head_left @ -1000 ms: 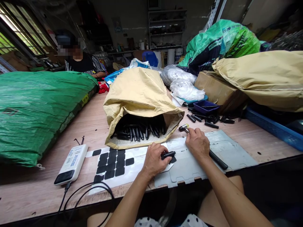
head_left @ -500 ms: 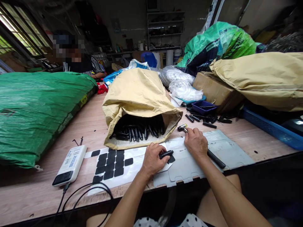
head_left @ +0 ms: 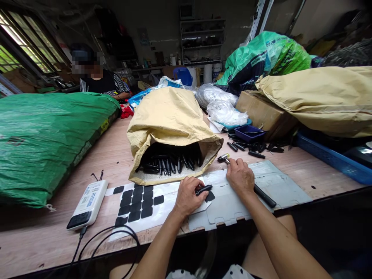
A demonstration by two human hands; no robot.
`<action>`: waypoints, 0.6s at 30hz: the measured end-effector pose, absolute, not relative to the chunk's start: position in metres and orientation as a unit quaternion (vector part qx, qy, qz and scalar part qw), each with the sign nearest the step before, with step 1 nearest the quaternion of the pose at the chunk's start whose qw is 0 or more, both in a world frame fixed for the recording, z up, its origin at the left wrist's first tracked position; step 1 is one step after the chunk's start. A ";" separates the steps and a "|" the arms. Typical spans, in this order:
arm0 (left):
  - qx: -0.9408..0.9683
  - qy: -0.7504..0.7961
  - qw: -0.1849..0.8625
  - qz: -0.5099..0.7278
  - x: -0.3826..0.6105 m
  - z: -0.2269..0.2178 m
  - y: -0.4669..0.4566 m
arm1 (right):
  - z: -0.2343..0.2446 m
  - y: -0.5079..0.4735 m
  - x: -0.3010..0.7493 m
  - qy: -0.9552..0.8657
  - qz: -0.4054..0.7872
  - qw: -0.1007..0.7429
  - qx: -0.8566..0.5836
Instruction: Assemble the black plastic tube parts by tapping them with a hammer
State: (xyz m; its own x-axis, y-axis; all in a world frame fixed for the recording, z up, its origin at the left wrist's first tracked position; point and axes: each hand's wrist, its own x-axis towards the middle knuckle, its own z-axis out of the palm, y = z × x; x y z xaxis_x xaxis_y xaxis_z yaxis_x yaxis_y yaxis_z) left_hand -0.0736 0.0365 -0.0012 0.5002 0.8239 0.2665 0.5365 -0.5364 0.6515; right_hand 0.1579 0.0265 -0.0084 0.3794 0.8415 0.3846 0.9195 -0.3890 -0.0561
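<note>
My left hand [head_left: 188, 195] pinches a short black pen-like tube [head_left: 204, 190], which lies nearly level over a pale sheet. Beside its tip is a black rounded square [head_left: 209, 197]. My right hand [head_left: 240, 176] is wrapped round a small hammer; its metal head with a yellowish end [head_left: 223, 157] points away from me, and its black handle [head_left: 265, 196] runs back under my wrist. Both hands rest close to a grey board [head_left: 279, 182]. Just beyond them lies a tan sack [head_left: 168, 112], its mouth towards me, with several black tubes [head_left: 167, 164] inside.
A white sheet with black squares [head_left: 135, 203] lies left, beside a white power bank [head_left: 88, 203] with a black cable [head_left: 101, 228]. A green sack [head_left: 55, 143] bulks left. Loose black parts [head_left: 255, 146], a purple tray [head_left: 249, 133] and a blue tray [head_left: 334, 159] stand right. Another person [head_left: 100, 83] sits behind.
The view has shifted very slightly, so the background sits a little lower. Both hands, the black tube and the hammer stay practically where they were.
</note>
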 end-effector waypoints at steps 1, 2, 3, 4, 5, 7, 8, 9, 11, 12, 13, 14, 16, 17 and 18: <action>0.829 0.411 0.251 0.285 -0.074 -0.002 0.037 | -0.007 0.027 0.159 -0.539 -0.141 0.130 -0.820; 0.829 0.411 0.250 0.285 -0.073 -0.002 0.037 | -0.006 0.028 0.160 -0.542 -0.130 0.130 -0.820; 0.830 0.410 0.249 0.285 -0.073 -0.002 0.038 | -0.003 0.029 0.163 -0.544 -0.113 0.131 -0.821; 0.830 0.410 0.248 0.285 -0.073 -0.002 0.038 | 0.000 0.029 0.165 -0.544 -0.092 0.136 -0.823; 0.830 0.410 0.248 0.284 -0.073 -0.002 0.038 | 0.004 0.028 0.168 -0.540 -0.071 0.146 -0.826; 0.829 0.411 0.251 0.285 -0.074 -0.002 0.038 | 0.013 0.023 0.173 -0.523 -0.039 0.182 -0.832; 0.828 0.411 0.254 0.285 -0.074 -0.001 0.038 | 0.018 0.018 0.174 -0.514 -0.030 0.207 -0.832; 0.826 0.412 0.257 0.285 -0.074 -0.001 0.038 | 0.022 0.012 0.173 -0.508 -0.022 0.236 -0.828; 0.824 0.413 0.262 0.286 -0.074 -0.001 0.039 | 0.027 -0.003 0.167 -0.512 0.000 0.301 -0.804; 0.823 0.414 0.264 0.286 -0.074 -0.001 0.039 | 0.028 -0.012 0.162 -0.522 0.021 0.335 -0.784; 0.822 0.414 0.266 0.285 -0.074 -0.001 0.039 | 0.028 -0.020 0.155 -0.531 0.046 0.365 -0.763; 0.822 0.415 0.268 0.284 -0.073 -0.001 0.039 | 0.027 -0.028 0.148 -0.538 0.071 0.387 -0.746; 0.821 0.416 0.272 0.283 -0.073 -0.001 0.040 | 0.025 -0.042 0.133 -0.557 0.106 0.414 -0.712; 0.820 0.416 0.273 0.283 -0.074 -0.001 0.040 | 0.024 -0.048 0.126 -0.568 0.117 0.421 -0.697; 0.820 0.416 0.273 0.283 -0.074 -0.002 0.040 | 0.023 -0.052 0.119 -0.580 0.123 0.426 -0.684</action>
